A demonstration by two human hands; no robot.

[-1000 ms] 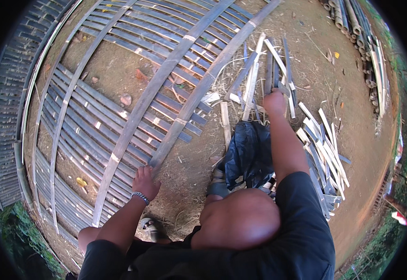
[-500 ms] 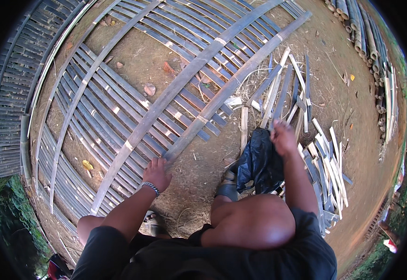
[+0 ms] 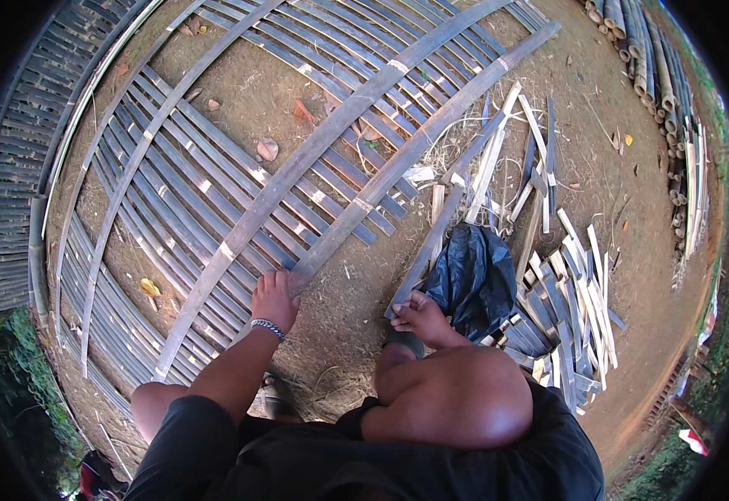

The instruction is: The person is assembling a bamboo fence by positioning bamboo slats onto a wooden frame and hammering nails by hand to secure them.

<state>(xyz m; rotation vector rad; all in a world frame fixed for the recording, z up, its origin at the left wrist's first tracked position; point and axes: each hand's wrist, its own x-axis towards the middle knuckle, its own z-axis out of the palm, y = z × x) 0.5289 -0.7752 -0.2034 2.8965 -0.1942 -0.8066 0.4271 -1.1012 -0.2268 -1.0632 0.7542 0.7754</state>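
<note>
Head view: right hand (image 3: 419,318) pinches a dark slat (image 3: 426,250), apparently positioning it; the next move calls for steady guiding. Left hand (image 3: 276,299) at the lattice (image 3: 302,169), finger grip unclear.

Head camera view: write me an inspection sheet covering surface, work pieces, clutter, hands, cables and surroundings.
Surface: bare brown ground.
Work pieces: bamboo lattice lying at the left and centre; dark strip slanting up from the right hand.
Clutter: black plastic bag right of the strip; heap of cut pieces further right; fallen leaf within the lattice.
Hands: right pinches the strip's near end; left hand at the lattice's near edge, grip unclear.
Cables: nothing seen.
Surroundings: bamboo poles upper right; slatted panel far left; greenery lower left.
</note>
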